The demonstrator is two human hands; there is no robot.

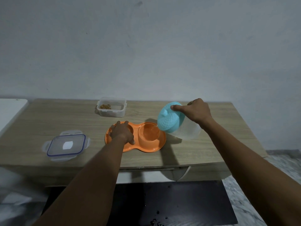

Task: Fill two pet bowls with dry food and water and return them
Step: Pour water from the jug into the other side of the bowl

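An orange double pet bowl (146, 148) lies on the wooden table. My left hand (121, 133) rests over its left cup and hides what is inside. The right cup (149, 133) is uncovered. My right hand (196, 112) grips a clear jug with a turquoise lid (171, 119), tilted steeply towards the right cup, thumb pressed on the lid. A thin stream of water runs from the lid's edge into that cup.
A clear food container (111, 106) with a little dry food stands at the back of the table (48, 116). Its blue-rimmed lid (66, 145) lies at front left. A white surface (9, 108) sits to the left. A dark mat (171, 203) covers the floor below.
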